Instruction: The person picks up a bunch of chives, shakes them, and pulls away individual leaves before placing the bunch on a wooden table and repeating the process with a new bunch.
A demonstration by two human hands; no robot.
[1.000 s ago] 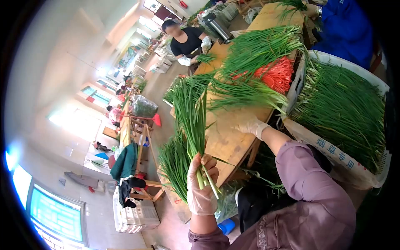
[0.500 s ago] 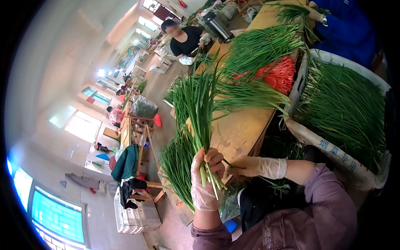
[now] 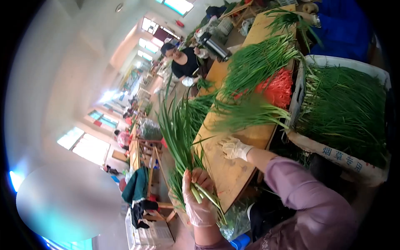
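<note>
2 thin clear gloves cover my hands. My left hand (image 3: pixel 199 199) is at 6 o'clock in the view, and its fingers are closed tight around the pale stems of a bunch of chives (image 3: pixel 177 129). The stem ends stick out below my thumb toward 4 o'clock, and the long green leaves rise and fan out toward 11 o'clock.

My right hand (image 3: pixel 232 148) is at 1 o'clock from the left one, over the wooden table (image 3: pixel 233 177). Its fingers are spread apart and it holds nothing. I cannot tell if it touches the wood. At 12 o'clock from this hand a loose pile of chives (image 3: pixel 250 112) lies across the table, and it looks blurred. At 1 o'clock from that pile is a heap of red ties (image 3: pixel 277 87), and beyond it, at 12 o'clock, is a bigger heap of chives (image 3: pixel 258 60).

At 3 o'clock in the view stands a white crate (image 3: pixel 301 83) full of the same greens. Over its near edge hangs a white sack (image 3: pixel 323 146) with 4 blue Chinese characters. I read them as 烟草专用, but the print is small.

Far at 12 o'clock a co-worker in a black top (image 3: pixel 186 64) is at the table end. At 1 o'clock a person in blue (image 3: pixel 346 29) has more greens near the hand.
</note>
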